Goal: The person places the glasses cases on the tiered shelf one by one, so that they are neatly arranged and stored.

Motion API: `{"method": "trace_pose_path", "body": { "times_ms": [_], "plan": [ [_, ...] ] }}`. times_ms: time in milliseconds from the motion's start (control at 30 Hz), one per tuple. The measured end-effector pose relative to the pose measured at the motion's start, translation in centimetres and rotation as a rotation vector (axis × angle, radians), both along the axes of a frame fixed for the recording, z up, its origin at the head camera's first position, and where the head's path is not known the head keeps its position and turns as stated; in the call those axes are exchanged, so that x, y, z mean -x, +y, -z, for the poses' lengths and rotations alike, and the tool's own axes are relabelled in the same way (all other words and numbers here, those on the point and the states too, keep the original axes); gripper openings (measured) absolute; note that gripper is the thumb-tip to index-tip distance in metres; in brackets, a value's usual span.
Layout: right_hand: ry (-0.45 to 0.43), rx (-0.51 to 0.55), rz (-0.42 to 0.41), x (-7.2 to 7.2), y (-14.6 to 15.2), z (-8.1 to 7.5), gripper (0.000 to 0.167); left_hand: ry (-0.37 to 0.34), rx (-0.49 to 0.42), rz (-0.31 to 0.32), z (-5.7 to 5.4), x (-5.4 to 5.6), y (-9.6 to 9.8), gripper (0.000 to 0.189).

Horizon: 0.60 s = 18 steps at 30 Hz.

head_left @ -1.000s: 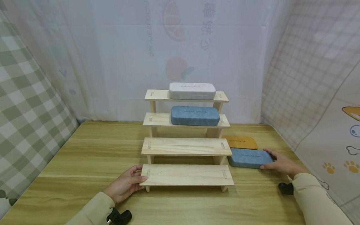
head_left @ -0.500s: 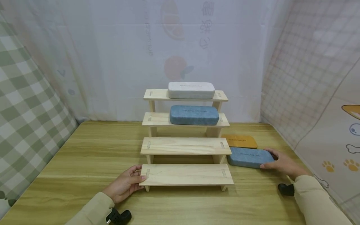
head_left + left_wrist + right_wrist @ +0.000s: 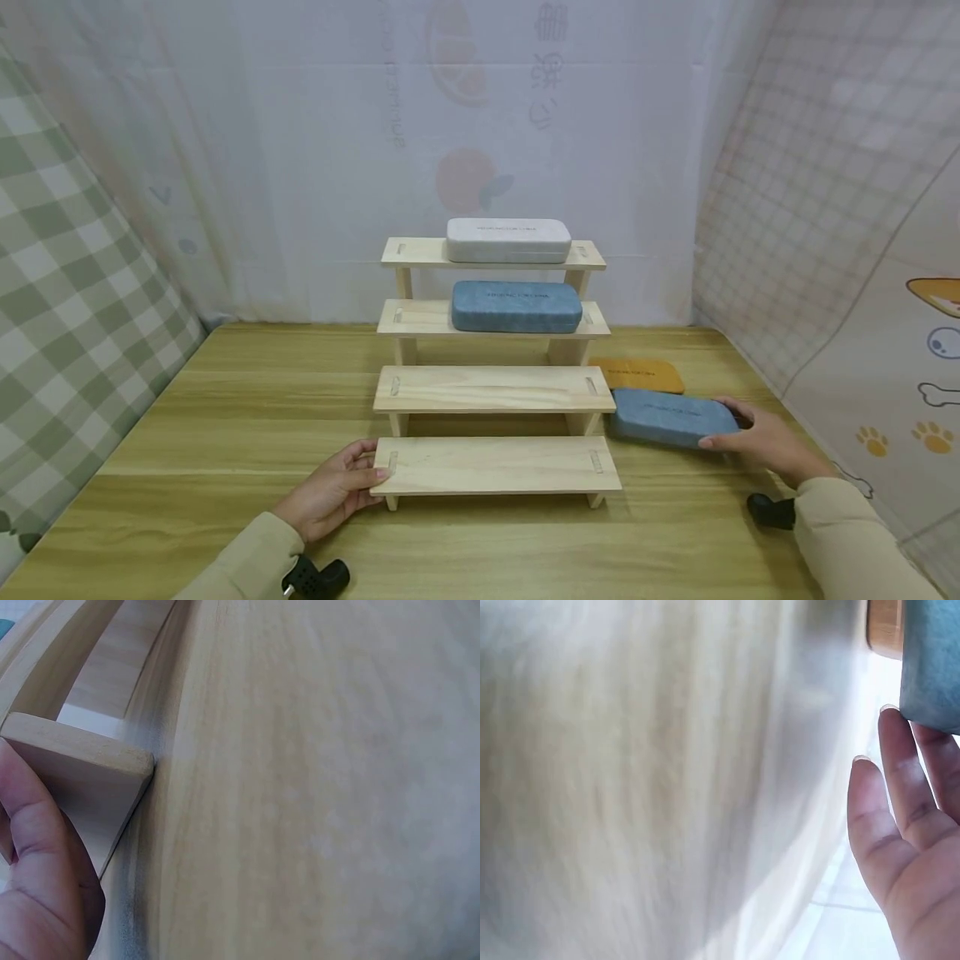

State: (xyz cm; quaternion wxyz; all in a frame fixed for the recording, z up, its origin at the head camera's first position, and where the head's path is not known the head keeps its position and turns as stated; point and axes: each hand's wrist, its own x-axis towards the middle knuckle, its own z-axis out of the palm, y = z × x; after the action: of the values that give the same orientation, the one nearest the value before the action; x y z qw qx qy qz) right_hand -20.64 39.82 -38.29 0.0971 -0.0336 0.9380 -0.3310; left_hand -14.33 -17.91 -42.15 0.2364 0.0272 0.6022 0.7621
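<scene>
Blue case [image 3: 669,418], end pinched by right fingers [image 3: 905,774].

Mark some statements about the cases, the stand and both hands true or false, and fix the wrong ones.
1. The right hand grips the right end of a blue case. True.
2. The left hand rests on the top shelf. False: it holds the left end of the lowest shelf.
3. A white case sits on the top shelf. True.
4. The orange case stands on the lowest shelf. False: it lies on the table.
5. A second blue case sits one shelf below the white case. True.
</scene>
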Motion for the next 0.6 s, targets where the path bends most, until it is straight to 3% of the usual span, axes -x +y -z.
{"method": "trace_pose_path", "body": {
  "times_ms": [600],
  "plan": [
    [0.106, 0.041, 0.046, -1.9, 0.5, -2.6, 0.09, 0.006, 0.007, 0.001, -0.1, 0.0, 0.0, 0.067]
  ]
}}
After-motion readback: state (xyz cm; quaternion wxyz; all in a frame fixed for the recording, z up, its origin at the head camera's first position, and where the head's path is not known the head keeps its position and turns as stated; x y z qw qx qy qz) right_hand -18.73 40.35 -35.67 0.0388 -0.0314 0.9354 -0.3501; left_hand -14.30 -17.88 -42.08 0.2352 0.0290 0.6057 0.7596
